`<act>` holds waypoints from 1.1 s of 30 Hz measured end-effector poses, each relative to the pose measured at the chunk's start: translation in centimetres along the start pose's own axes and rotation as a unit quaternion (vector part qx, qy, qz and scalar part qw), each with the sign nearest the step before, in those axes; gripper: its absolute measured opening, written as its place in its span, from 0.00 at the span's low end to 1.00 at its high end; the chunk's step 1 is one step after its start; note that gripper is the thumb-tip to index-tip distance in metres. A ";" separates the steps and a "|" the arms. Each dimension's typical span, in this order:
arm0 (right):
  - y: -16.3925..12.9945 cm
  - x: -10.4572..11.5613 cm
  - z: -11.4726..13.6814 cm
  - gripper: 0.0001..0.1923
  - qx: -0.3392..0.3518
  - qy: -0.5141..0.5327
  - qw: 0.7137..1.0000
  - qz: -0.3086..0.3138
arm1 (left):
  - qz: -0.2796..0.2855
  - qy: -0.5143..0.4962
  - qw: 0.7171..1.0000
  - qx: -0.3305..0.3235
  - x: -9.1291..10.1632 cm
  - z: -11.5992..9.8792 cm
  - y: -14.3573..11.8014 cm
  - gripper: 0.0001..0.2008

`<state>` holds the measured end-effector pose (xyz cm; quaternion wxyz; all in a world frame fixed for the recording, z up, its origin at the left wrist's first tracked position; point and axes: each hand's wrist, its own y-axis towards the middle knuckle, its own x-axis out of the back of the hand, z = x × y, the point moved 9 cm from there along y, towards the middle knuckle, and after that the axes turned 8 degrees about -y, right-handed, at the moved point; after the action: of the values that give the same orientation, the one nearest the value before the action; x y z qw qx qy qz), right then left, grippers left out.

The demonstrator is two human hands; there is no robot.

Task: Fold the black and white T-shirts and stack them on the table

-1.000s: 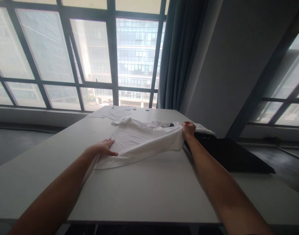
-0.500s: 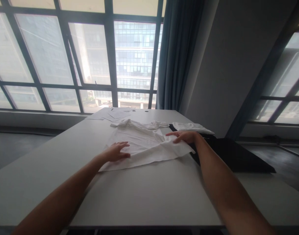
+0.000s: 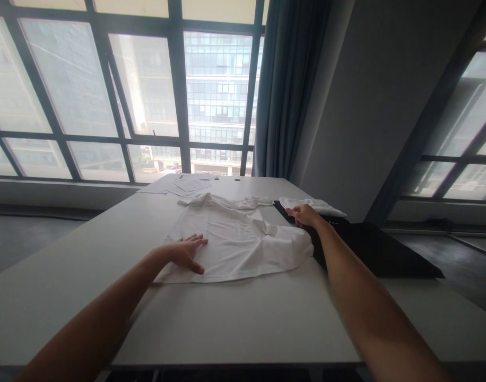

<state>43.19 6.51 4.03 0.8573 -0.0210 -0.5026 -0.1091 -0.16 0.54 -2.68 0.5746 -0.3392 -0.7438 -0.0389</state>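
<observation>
White t-shirt (image 3: 237, 241) is spread mostly flat on the pale surface (image 3: 235, 323) in front of you, wrinkled, with a bunched fold near its right edge and the crumpled collar end farthest from you. So its long axis runs away from you toward the window. Your left hand (image 3: 185, 252) lies flat on the near left corner, fingers spread, gripping nothing. Your right hand (image 3: 304, 215) rests open at the far right edge, beside dark cloth (image 3: 370, 249).
</observation>
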 end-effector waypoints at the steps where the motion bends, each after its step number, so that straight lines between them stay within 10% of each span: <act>1: 0.2 -0.5 -0.1 0.21 -0.002 -0.015 1.000 0.003 | -0.002 0.002 1.000 0.001 0.0 0.0 -0.1 0.62; 14: -1.3 -7.9 1.4 0.21 -0.005 0.004 0.969 0.249 | 0.008 0.010 1.000 0.015 -0.4 -1.1 -1.3 0.64; 26: -1.8 -5.5 -1.2 0.11 -0.095 -0.059 0.962 0.249 | -0.043 -0.052 0.996 0.059 3.4 0.2 -2.9 0.41; 33: 0.9 -5.4 1.4 0.11 -0.042 -0.142 0.971 0.189 | -0.016 -0.119 0.992 0.033 5.8 3.0 3.1 0.33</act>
<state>39.62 8.48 0.08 0.7807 -0.1667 -0.6011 0.0385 -1.56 6.94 0.37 0.4924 -0.3101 -0.8131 0.0172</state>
